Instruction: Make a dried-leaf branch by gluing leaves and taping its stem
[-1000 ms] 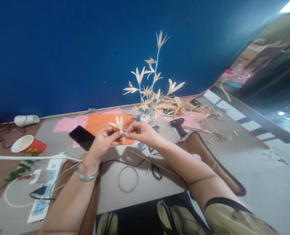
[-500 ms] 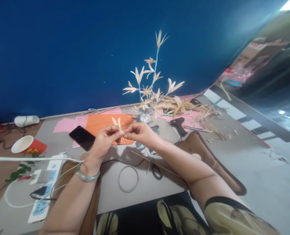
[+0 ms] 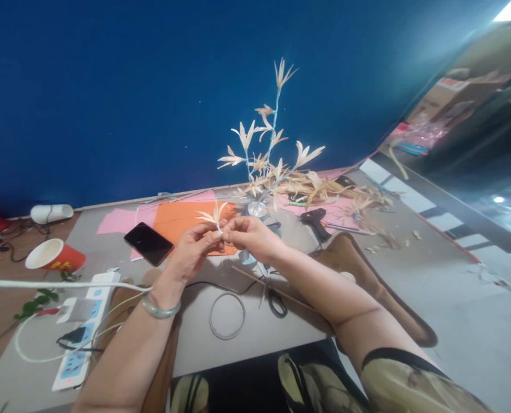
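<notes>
Between my fingertips is a small husk flower [image 3: 213, 215], its pale pointed petals fanned upward. My left hand [image 3: 196, 245] pinches its base from the left. From the right, my right hand [image 3: 252, 236] closes its fingers on the same base, touching the left fingertips; the exact grip is hidden by the fingers. Beneath the hands lies an orange sheet [image 3: 175, 221]. Behind them rises a branch [image 3: 274, 120] wrapped in light blue, bearing several similar pale flowers, with its foot at a clear round holder [image 3: 256, 210].
A black phone [image 3: 148, 243] lies left of my hands. A glue gun [image 3: 315, 223], dried husks [image 3: 313, 188] and pink paper [image 3: 340, 209] are to the right. Nearer me are a wire coil [image 3: 227, 316] and scissors [image 3: 277, 303]. At left are a power strip [image 3: 88, 327] and a red cup [image 3: 61, 256].
The husk flower has turned between my fingers, and its petals now show more widely spread. My hands have drawn closer together at its base. The whole view has shifted slightly.
</notes>
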Motion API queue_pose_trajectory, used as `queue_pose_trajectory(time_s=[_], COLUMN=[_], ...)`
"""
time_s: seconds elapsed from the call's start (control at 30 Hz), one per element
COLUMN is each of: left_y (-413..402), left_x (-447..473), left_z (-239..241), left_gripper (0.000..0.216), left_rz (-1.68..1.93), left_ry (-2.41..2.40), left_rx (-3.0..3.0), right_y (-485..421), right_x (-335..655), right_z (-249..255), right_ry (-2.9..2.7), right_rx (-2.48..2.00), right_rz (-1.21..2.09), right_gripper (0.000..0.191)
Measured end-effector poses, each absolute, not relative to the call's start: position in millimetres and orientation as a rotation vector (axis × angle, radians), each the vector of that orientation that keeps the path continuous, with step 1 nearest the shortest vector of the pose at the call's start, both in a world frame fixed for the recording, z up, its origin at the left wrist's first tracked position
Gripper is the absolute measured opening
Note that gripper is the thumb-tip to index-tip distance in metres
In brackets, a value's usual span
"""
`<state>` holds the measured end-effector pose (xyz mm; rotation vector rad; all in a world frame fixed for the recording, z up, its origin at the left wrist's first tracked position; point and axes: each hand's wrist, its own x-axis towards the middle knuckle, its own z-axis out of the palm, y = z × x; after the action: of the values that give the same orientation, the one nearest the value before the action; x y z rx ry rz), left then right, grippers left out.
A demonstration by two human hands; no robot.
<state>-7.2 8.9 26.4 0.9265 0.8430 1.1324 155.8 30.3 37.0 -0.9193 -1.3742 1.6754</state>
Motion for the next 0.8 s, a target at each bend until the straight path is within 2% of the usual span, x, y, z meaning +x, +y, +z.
queue_pose_trajectory(time_s=[0.17, 0.4, 0.8], left_y=[10.1, 11.8, 13.9], left_x=[-6.5, -3.1, -9.4], left_z=[23.2, 22.0, 25.0], left_gripper=[0.027, 0.023, 0.027], left_rz=[1.172, 1.357, 1.312], left_ry=[0.835, 0.947, 1.0], left_rx=[1.042, 1.109, 1.104], right_y=[33.6, 33.9, 36.2], right_x=[153.5, 154.1, 160.8], right_z=[32.0, 27.8, 33.1], right_ry=[-1.278, -1.413, -1.577], right_rx=[-0.888, -1.01, -0.96], right_rz=[1.748, 1.476, 1.46], right_gripper=[0.028, 0.03, 0.024])
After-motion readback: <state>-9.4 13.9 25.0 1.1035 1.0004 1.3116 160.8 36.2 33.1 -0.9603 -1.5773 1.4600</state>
